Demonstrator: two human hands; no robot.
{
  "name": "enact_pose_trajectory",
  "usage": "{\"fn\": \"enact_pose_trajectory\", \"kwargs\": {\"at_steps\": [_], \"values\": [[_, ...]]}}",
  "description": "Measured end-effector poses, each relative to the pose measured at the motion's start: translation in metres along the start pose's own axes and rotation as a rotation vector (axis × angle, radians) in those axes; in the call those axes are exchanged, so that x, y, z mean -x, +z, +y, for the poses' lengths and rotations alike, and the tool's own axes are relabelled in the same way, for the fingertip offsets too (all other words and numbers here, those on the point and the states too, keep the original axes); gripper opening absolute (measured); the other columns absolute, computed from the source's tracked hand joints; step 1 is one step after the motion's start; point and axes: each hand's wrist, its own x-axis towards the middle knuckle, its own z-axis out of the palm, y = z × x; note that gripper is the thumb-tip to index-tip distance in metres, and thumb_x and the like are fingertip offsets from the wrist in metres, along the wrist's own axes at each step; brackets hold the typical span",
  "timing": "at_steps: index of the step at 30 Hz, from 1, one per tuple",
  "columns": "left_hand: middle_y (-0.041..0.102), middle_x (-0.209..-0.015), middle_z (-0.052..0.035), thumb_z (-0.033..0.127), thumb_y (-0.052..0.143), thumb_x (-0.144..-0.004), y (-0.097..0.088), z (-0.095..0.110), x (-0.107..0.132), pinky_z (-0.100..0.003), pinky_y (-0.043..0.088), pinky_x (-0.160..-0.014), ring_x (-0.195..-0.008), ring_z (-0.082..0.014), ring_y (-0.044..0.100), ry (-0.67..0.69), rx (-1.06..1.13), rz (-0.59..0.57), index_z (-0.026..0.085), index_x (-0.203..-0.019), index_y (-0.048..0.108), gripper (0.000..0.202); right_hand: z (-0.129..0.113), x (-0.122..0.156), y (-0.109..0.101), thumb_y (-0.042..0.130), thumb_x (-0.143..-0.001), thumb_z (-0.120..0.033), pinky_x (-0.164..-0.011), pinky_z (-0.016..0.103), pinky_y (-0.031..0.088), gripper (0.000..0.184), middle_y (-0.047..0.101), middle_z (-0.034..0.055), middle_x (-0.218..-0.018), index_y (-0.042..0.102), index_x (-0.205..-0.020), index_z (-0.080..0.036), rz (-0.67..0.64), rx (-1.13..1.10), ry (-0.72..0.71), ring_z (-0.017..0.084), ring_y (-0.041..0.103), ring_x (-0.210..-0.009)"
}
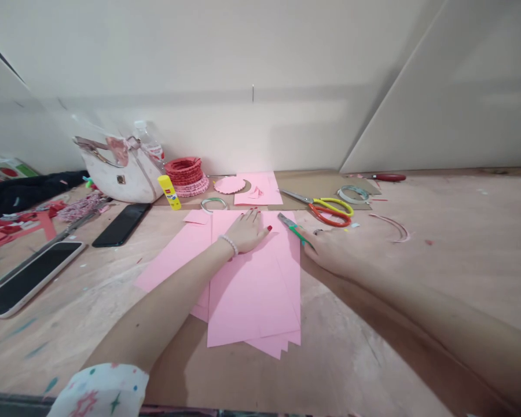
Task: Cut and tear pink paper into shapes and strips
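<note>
My left hand (246, 230) lies flat with its fingers spread on a stack of pink paper sheets (252, 301). The sheets overlap unevenly, and several corners stick out at the front. At the right edge of the stack, my right hand (325, 249) is closed around green-handled scissors (293, 227). Their grey blades rest over the paper and point up and left, while my fingers hide part of the handle. Just beyond that hand lie larger scissors (332, 209) with one yellow and one red handle loop. A small folded pink piece (197, 217) sits at the stack's upper left.
At the back stand a yellow glue stick (169, 193), stacked red and pink rings (184, 174) and a white handbag (124, 174). A scalloped pink disc (230, 185) and tape rolls (353, 194) lie nearby. Two phones (121, 225) are left; a red-handled tool (389, 177) is back right.
</note>
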Motion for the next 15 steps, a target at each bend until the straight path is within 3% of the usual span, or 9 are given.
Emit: {"fn": "enact_pose_trajectory", "kwargs": {"at_steps": [3, 7, 9, 12, 15], "values": [[0.027, -0.145, -0.0197, 0.052, 0.009, -0.093, -0.001, 0.000, 0.000, -0.041, 0.022, -0.107, -0.136, -0.0268, 0.022, 0.003, 0.002, 0.005, 0.001, -0.137, 0.030, 0.071, 0.015, 0.023, 0.001, 0.034, -0.086, -0.027, -0.048, 0.030, 0.015, 0.053, 0.063, 0.0045, -0.062, 0.034, -0.139, -0.026, -0.052, 0.077, 0.011, 0.016, 0.049, -0.046], [0.030, -0.144, -0.0192, 0.050, 0.013, -0.093, -0.002, 0.001, 0.000, -0.040, 0.023, -0.107, -0.135, -0.0264, 0.025, -0.001, 0.001, 0.012, 0.002, -0.135, 0.033, 0.067, 0.031, 0.042, 0.009, 0.030, -0.090, -0.035, -0.050, 0.029, 0.017, 0.047, 0.062, 0.0059, -0.063, 0.044, -0.134, -0.025, -0.076, 0.114, 0.037, 0.018, 0.049, -0.048], [0.032, -0.143, -0.0185, 0.048, 0.015, -0.094, -0.003, 0.002, 0.001, -0.039, 0.024, -0.106, -0.133, -0.0260, 0.027, -0.014, -0.002, 0.021, 0.003, -0.134, 0.034, 0.064, 0.031, 0.043, 0.008, 0.033, -0.090, -0.037, -0.054, 0.029, 0.022, 0.044, 0.064, 0.0097, -0.073, 0.052, -0.127, -0.023, -0.049, 0.128, 0.033, 0.022, 0.054, -0.062], [0.034, -0.141, -0.0189, 0.047, 0.016, -0.094, -0.004, 0.004, 0.004, -0.039, 0.026, -0.105, -0.132, -0.0269, 0.029, -0.077, -0.009, 0.042, 0.002, -0.134, 0.034, 0.063, 0.019, 0.039, -0.008, 0.040, -0.086, -0.030, -0.065, 0.034, 0.032, 0.039, 0.064, 0.0152, -0.098, 0.058, -0.118, -0.019, 0.006, 0.083, 0.005, 0.029, 0.054, -0.088], [0.035, -0.140, -0.0226, 0.047, 0.015, -0.094, -0.006, 0.007, 0.008, -0.041, 0.027, -0.104, -0.132, -0.0295, 0.029, -0.175, -0.024, 0.057, -0.002, -0.132, 0.035, 0.065, -0.004, 0.037, -0.031, 0.038, -0.087, -0.025, -0.079, 0.037, 0.037, 0.040, 0.056, 0.0141, -0.121, 0.055, -0.123, -0.019, 0.017, -0.174, -0.189, 0.026, 0.052, -0.102]]}}
